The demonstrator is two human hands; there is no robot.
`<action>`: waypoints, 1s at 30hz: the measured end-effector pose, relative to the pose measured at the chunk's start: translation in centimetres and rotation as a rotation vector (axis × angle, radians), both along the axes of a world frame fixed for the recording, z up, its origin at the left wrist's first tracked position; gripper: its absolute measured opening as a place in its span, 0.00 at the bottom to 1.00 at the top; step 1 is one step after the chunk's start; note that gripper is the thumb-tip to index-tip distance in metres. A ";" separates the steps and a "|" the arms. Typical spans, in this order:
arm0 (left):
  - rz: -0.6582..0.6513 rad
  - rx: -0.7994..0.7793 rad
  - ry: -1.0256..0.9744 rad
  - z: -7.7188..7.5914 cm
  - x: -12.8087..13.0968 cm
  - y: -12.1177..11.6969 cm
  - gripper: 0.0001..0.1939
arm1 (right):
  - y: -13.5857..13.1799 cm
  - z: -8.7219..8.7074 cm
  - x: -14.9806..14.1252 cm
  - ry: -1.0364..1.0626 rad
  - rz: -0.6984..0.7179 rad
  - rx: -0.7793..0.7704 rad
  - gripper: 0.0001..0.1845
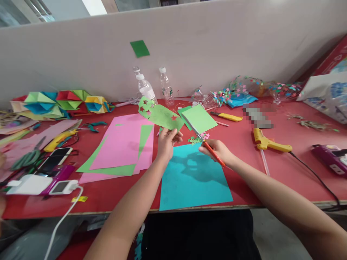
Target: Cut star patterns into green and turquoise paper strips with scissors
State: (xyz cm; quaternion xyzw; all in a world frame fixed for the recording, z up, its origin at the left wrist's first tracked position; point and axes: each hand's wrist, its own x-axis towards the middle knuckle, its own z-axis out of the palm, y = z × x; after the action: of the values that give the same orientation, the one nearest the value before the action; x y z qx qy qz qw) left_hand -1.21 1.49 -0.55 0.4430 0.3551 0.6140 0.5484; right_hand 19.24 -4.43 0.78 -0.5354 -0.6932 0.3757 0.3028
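Note:
My left hand [168, 141] is closed on the lower right end of a strip of green paper [159, 115], which has star-shaped holes cut in it. In my right hand [218, 150] are scissors with orange-red handles [213, 151], their blades pointing up and left, apart from the strip. Small green and pink paper stars [195, 140] lie in a pile between my hands. Below both hands a blue sheet of paper [196, 184] lies at the table's front edge. Behind the scissors rest lighter and darker green paper pieces [202, 117].
Pink and green sheets [119, 144] lie to the left, near a phone [55, 160] and a power strip [58, 177]. A yellow utility knife [230, 117], a corded glue gun [271, 143] and another power strip [329, 159] are at right. Plastic bottles [166, 86] stand along the wall.

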 end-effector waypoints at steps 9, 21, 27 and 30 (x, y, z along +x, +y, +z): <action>0.107 0.055 -0.018 -0.1 -0.3 0.0 0.11 | 0.3 -0.3 -0.5 -0.425 -0.019 -0.037 0.27; 0.102 0.078 0.038 0.6 -0.3 -0.5 0.11 | -0.2 -0.2 -0.6 -0.187 -0.013 -0.031 0.32; 0.160 0.055 -0.015 0.7 -0.5 -0.4 0.11 | -0.1 -0.2 -0.5 -0.209 -0.011 -0.050 0.32; 0.108 0.056 0.028 0.6 -0.4 -0.6 0.10 | -0.1 -0.4 -0.6 -0.227 -0.007 -0.052 0.32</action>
State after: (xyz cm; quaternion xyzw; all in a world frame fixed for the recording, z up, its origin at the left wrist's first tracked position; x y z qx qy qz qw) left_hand -1.58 0.86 0.01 0.4469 0.3690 0.6459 0.4969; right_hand 18.69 -4.55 0.43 -0.5843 -0.7114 0.3294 0.2097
